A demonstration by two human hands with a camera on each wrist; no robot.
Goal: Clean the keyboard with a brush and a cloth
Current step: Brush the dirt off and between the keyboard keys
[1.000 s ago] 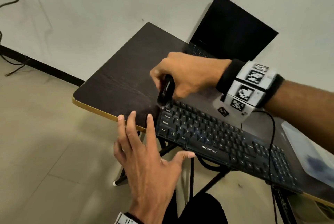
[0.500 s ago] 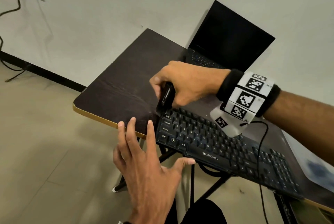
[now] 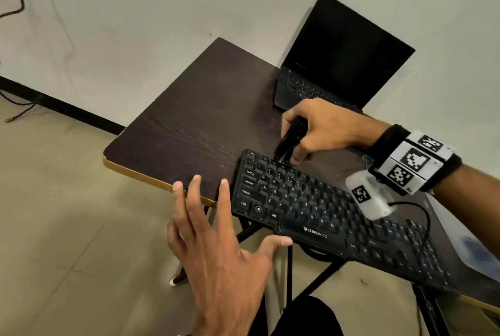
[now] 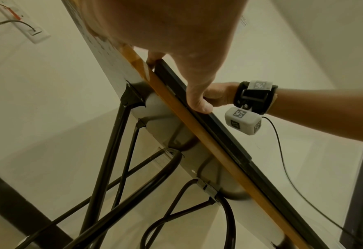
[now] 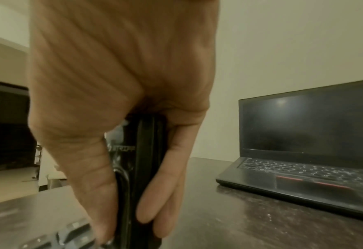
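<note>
Keyboard point(image 3: 332, 216) lies along the table's point(image 3: 189, 119) near edge; the right hand point(image 3: 322, 129) pinches a black brush point(image 3: 289, 142) at its far-left keys, while the spread left hand point(image 3: 216, 249) steadies the near-left corner. Left wrist view: thumb against its front edge. Right wrist view: bristles hidden, probably touching. Stiff and light, it looks best braced at the corners.

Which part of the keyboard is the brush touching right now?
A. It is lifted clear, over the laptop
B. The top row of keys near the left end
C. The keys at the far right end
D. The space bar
B. In the head view the right hand holds the black brush with its tip on the top key row at the left end of the keyboard.
</note>
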